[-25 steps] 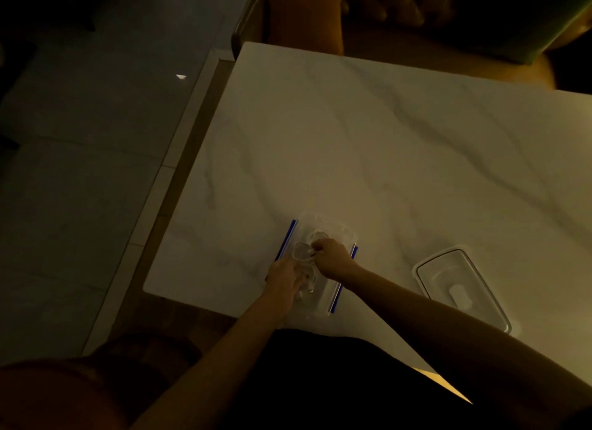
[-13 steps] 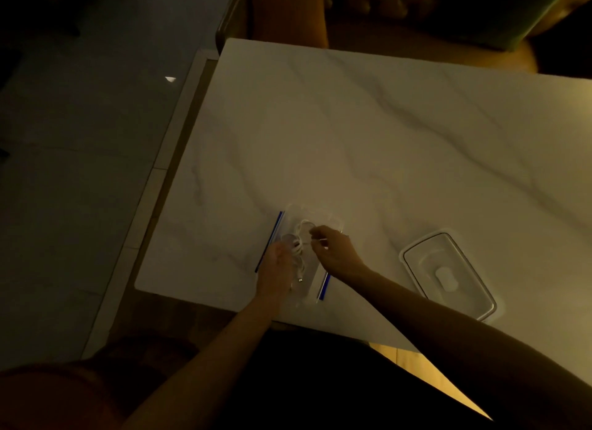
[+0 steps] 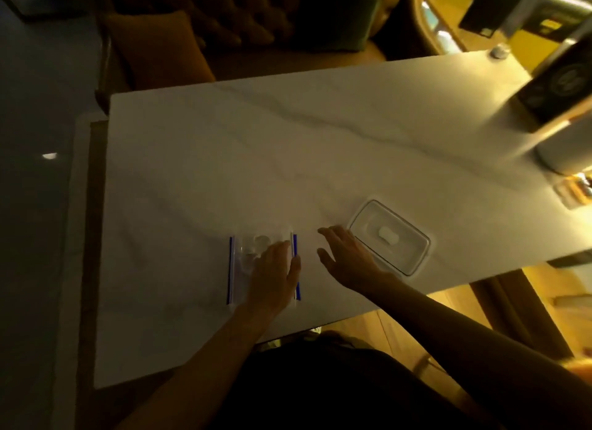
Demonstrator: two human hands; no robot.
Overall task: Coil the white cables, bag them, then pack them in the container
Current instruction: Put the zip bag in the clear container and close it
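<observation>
Dim room, marble table (image 3: 288, 147). My left hand (image 3: 275, 272) lies flat on the bag (image 3: 246, 259); right hand (image 3: 349, 256) spread open, empty, container (image 3: 413, 253) just beyond it.

A table (image 3: 288, 147) is standing in front of the person, and everything is sitting close to its near edge. Two bags (image 3: 262, 266) are lying there, a little left of the middle of this edge, one on top of the other. A coiled cable (image 3: 260, 243) is lying inside, toward the far end. The left hand (image 3: 275, 272) is lying flat on the bags. The right hand (image 3: 347, 256) is staying just to the right of them, between the bags and the container (image 3: 389, 235). The container is sitting near the near right corner. A large object (image 3: 544, 109) is standing at the far right corner.
</observation>
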